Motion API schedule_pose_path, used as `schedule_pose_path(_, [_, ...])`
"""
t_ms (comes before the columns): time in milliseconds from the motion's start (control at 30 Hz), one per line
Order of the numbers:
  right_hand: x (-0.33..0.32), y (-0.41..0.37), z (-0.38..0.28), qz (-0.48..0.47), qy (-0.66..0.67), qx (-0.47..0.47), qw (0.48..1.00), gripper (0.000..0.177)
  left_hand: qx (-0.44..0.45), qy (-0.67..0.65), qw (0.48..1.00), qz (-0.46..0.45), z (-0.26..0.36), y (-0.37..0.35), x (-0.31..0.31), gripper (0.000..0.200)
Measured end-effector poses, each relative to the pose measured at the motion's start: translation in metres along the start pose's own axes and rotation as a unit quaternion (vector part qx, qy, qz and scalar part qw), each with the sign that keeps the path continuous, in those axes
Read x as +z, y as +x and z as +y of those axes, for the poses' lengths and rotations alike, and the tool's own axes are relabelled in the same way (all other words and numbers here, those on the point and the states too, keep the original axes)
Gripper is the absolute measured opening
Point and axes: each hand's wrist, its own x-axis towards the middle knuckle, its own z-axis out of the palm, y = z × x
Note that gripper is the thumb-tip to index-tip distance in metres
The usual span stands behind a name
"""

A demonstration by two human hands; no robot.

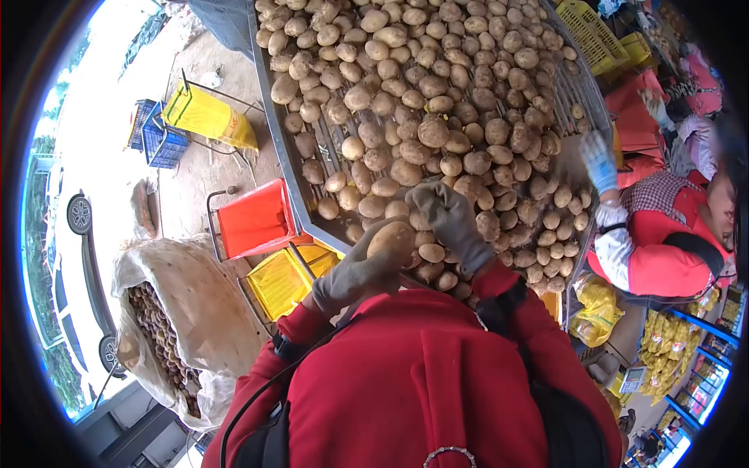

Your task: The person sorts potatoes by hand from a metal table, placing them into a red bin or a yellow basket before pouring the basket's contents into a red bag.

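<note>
My left hand, in a grey work glove, is wrapped round a large pale brown potato at the near edge of the sorting table. Just right of it, my right hand hovers over or rests on the heap, also gloved. Its fingers are curled in, and whatever they may hold is hidden. Many loose potatoes, some dusted with soil, cover the slatted tabletop beyond both hands.
The metal table rim runs along the left. Beside it stand a red bag on a frame, a yellow bag and a large white sack of potatoes. On the right, a co-worker's gloved hand reaches toward the table.
</note>
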Motion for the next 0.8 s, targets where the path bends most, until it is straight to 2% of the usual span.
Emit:
schedule_pose_path(67, [0.004,-0.004,0.026,0.025,-0.136,-0.251,0.958,0.019,-0.033,-0.037,0.999,0.004,0.002,-0.009,0.001,0.076])
schedule_pose_path(100, [0.000,-0.003,0.026,0.007,-0.222,-0.296,0.929,0.033,-0.045,-0.056,0.997,-0.006,0.001,-0.012,-0.001,0.076])
schedule_pose_path(133, [-0.009,0.005,0.027,0.054,-0.365,-0.276,0.888,0.042,-0.055,-0.073,0.996,-0.019,0.001,-0.013,-0.003,0.075])
schedule_pose_path(200, [-0.034,0.038,0.043,0.139,-0.616,-0.218,0.744,0.062,-0.073,-0.194,0.978,-0.010,-0.004,-0.020,-0.008,0.070])
schedule_pose_path(233, [-0.048,0.057,0.052,0.156,-0.622,-0.161,0.750,0.082,-0.071,-0.258,0.963,-0.016,-0.010,-0.023,-0.017,0.067])
schedule_pose_path(267, [-0.054,0.078,0.049,0.141,-0.645,-0.187,0.727,0.081,-0.069,-0.319,0.945,-0.021,-0.017,-0.026,-0.021,0.064])
schedule_pose_path(333, [-0.061,0.110,0.042,0.115,-0.685,-0.234,0.680,0.079,0.084,-0.113,0.988,0.069,-0.031,-0.032,-0.018,0.059])
schedule_pose_path(367, [-0.064,0.117,0.033,0.074,-0.642,-0.165,0.745,0.077,0.170,0.036,0.980,0.101,-0.038,-0.028,-0.016,0.060])
schedule_pose_path(400, [-0.068,0.123,0.016,0.035,-0.592,-0.097,0.799,0.076,0.255,0.183,0.941,0.128,-0.039,-0.026,-0.015,0.061])
schedule_pose_path(433, [-0.070,0.129,0.001,-0.008,-0.537,-0.030,0.843,0.075,0.243,0.240,0.928,0.149,-0.037,-0.027,-0.017,0.062])
schedule_pose_path(467, [-0.070,0.123,-0.002,-0.017,-0.378,-0.040,0.925,0.070,0.231,0.294,0.912,0.171,-0.033,-0.030,-0.023,0.064])
schedule_pose_path(500, [-0.068,0.104,0.000,-0.031,-0.207,-0.048,0.977,0.066,0.217,0.346,0.892,0.196,-0.030,-0.032,-0.028,0.066])
schedule_pose_path(533, [-0.065,0.085,0.005,-0.044,-0.028,-0.048,0.998,0.062,0.196,0.344,0.900,0.185,-0.028,-0.031,-0.033,0.062])
schedule_pose_path(567, [-0.057,0.066,0.004,-0.097,0.118,-0.007,0.988,0.059,0.170,0.340,0.909,0.169,-0.027,-0.029,-0.038,0.059])
schedule_pose_path(600, [-0.046,0.045,0.000,-0.142,0.263,0.037,0.953,0.055,0.141,0.334,0.920,0.150,-0.028,-0.026,-0.039,0.056])
schedule_pose_path(633, [-0.041,0.029,0.000,-0.155,0.308,0.041,0.938,0.052,0.236,0.360,0.890,0.152,-0.020,-0.018,-0.029,0.046])
schedule_pose_path(667, [-0.036,0.014,-0.001,-0.167,0.351,0.047,0.920,0.048,0.251,0.382,0.881,0.125,-0.014,-0.008,-0.027,0.044])
schedule_pose_path(733, [-0.028,-0.011,0.002,-0.142,0.244,-0.018,0.959,0.044,0.283,0.428,0.855,0.075,-0.004,0.005,-0.023,0.039])
schedule_pose_path(767, [-0.023,-0.020,0.003,-0.130,0.189,-0.052,0.972,0.043,0.187,0.282,0.939,0.063,-0.001,0.008,-0.012,0.043])
schedule_pose_path(800, [-0.019,-0.028,0.004,-0.118,0.135,-0.088,0.980,0.043,0.095,0.119,0.985,0.082,0.003,0.011,0.000,0.047])
